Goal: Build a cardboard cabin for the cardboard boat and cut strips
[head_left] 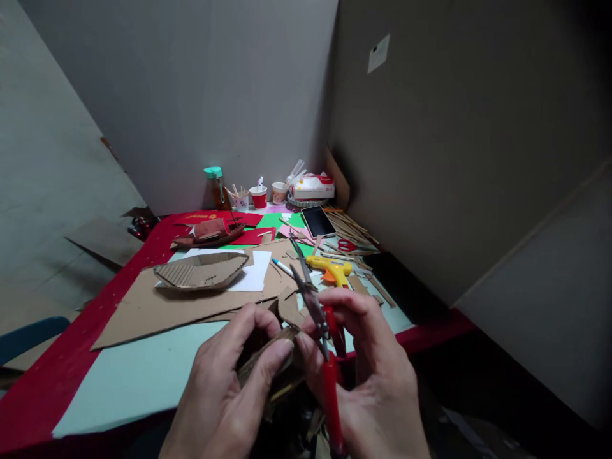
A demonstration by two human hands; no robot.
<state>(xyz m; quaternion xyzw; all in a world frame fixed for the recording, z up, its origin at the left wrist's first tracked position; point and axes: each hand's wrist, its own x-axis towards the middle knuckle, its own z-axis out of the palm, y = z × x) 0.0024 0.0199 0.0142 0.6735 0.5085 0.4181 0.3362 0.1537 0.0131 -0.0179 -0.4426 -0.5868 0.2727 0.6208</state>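
Cardboard strip (268, 363) at near table edge (109, 417), long axis low-left to upper-right, pinched in left hand (224, 395). Scissors (318, 319), red handles gripped in right hand (373, 376), blades open, tips pointing far-left, touching strip's right end. Far: glue gun (332, 268), cardboard hull (201, 271). Open mint surface left.

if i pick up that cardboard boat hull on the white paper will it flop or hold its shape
The cardboard boat hull probably holds its shape: its corrugated sides are folded up into a shell. It is likely light for its size, and may slide easily on the white paper. Squeezing would probably crush the fluting.
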